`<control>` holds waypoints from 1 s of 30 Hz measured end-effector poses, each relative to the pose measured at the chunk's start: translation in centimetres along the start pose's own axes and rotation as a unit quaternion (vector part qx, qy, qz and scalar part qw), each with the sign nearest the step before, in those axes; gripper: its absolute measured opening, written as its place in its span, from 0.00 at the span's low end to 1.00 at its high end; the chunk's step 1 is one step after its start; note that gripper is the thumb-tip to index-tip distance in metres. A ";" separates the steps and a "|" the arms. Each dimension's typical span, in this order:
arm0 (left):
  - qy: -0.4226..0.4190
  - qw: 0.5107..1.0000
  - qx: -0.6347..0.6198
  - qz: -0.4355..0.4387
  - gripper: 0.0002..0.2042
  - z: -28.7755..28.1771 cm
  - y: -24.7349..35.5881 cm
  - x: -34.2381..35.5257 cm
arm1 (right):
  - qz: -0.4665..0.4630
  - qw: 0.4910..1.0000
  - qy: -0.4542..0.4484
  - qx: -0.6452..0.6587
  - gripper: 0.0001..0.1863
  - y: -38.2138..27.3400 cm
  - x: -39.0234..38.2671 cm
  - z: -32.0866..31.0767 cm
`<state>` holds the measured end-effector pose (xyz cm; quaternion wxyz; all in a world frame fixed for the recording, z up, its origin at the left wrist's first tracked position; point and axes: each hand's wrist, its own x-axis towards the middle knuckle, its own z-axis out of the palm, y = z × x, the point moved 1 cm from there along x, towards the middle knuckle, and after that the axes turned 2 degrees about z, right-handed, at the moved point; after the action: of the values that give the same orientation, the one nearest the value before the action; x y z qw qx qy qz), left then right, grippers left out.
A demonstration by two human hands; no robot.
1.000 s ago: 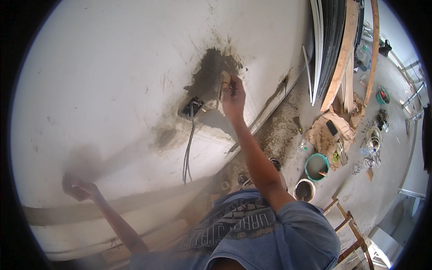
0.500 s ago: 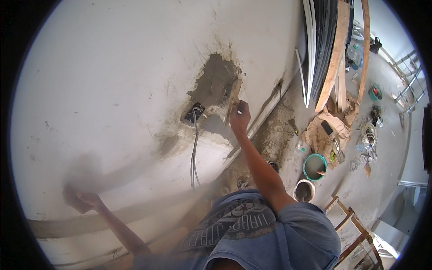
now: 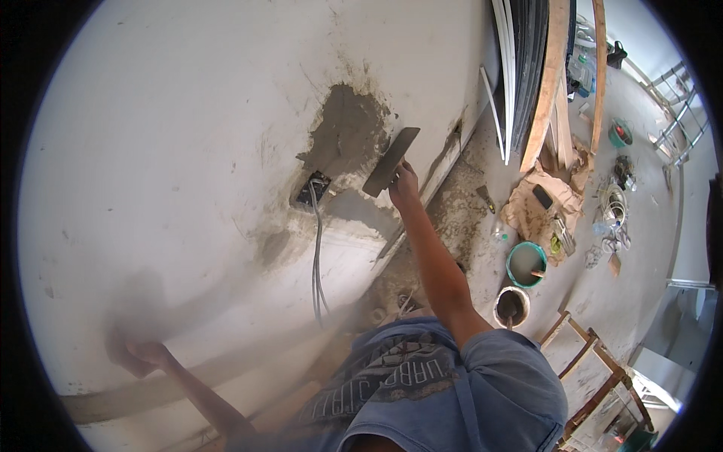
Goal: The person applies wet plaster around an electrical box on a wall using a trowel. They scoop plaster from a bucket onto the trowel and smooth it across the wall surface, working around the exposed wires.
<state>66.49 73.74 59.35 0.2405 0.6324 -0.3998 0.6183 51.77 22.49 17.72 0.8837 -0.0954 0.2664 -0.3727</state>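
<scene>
While our right hand (image 3: 405,186) is gripping a trowel (image 3: 390,162), fingers closed around its handle side, the flat blade is slanting just to the right of the grey patch (image 3: 346,129) on the white wall (image 3: 188,113). Judging by its look, we are getting on well with the upper hollow: grey mortar is covering most of it, though its outline is running ragged and its surface is looking uneven. Below, the dark socket box (image 3: 310,191) is sitting open with loose cables (image 3: 317,260) hanging out, and rough, broken plaster is showing around it, so we are probably leaving some filling and smoothing there undone. Down on the floor, a dark mix is lying in the white bucket (image 3: 496,309).

Our hand and the blade are hiding most of the trowel's handle, and we are not managing to tell whether the blade is touching the wall. Our left hand (image 3: 143,356) is blurring into a haze at lower left; whether its fingers are apart or together, we cannot tell.
</scene>
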 end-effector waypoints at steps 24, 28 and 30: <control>0.018 0.992 -0.008 0.125 0.22 1.7 4.7 2.9 | -0.100 0.984 -0.129 -0.067 0.17 -4.6 -14.8 20.8; 0.032 0.997 0.020 0.063 0.22 1.4 4.0 2.3 | -0.063 0.963 -0.262 -0.009 0.18 -4.5 -17.5 23.0; 0.038 0.997 0.002 0.072 0.22 1.4 3.9 2.4 | -0.040 0.965 -0.258 0.038 0.18 -5.3 -16.2 20.5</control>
<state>63.98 69.88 60.75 0.2096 0.5785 -0.4336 0.6583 50.26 29.66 43.33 0.9100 -0.1648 0.0110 -0.3803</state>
